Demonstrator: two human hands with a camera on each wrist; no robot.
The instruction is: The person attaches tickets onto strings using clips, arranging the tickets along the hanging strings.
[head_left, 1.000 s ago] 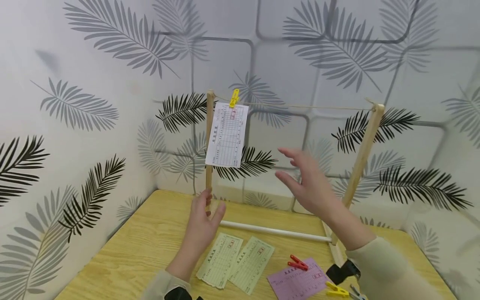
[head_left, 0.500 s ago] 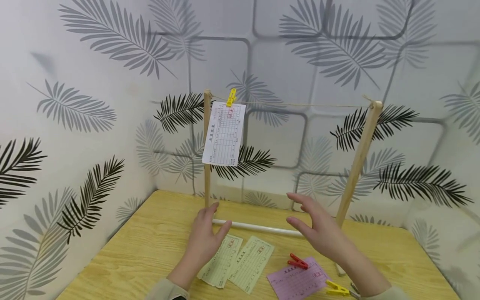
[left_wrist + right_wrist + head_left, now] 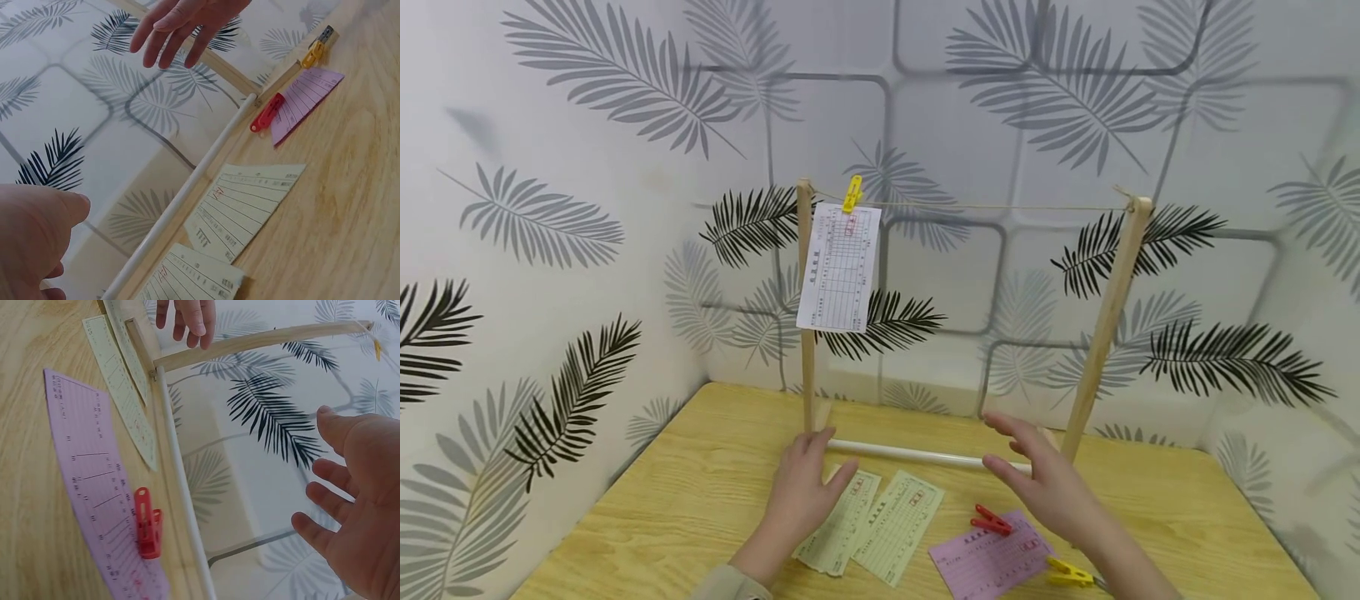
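My left hand (image 3: 802, 486) hovers over the table with fingers relaxed and holds nothing, near the left of two pale green slips (image 3: 841, 521). The other green slip (image 3: 898, 527) lies beside it, slightly overlapped. My right hand (image 3: 1051, 483), fingers spread and holding nothing, is above the right part of the table. Below it lies a pink slip (image 3: 988, 558) with a red clothespin (image 3: 267, 112) on top. A yellow clothespin (image 3: 1070, 573) sits at the pink slip's right edge. A white slip (image 3: 838, 271) hangs from the string by another yellow clothespin (image 3: 852, 193).
A wooden frame stands at the back, with a left post (image 3: 808, 375), a right post (image 3: 1107, 333) and a string (image 3: 985, 206) tied between their tops. A white rod (image 3: 917, 455) joins the posts low down. Patterned walls (image 3: 947, 367) close off the wooden table (image 3: 647, 500).
Both hands have come down, the right one from in front of the frame's middle to low over the table. The view has shifted slightly. The hanging slip and the slips on the table stay put.
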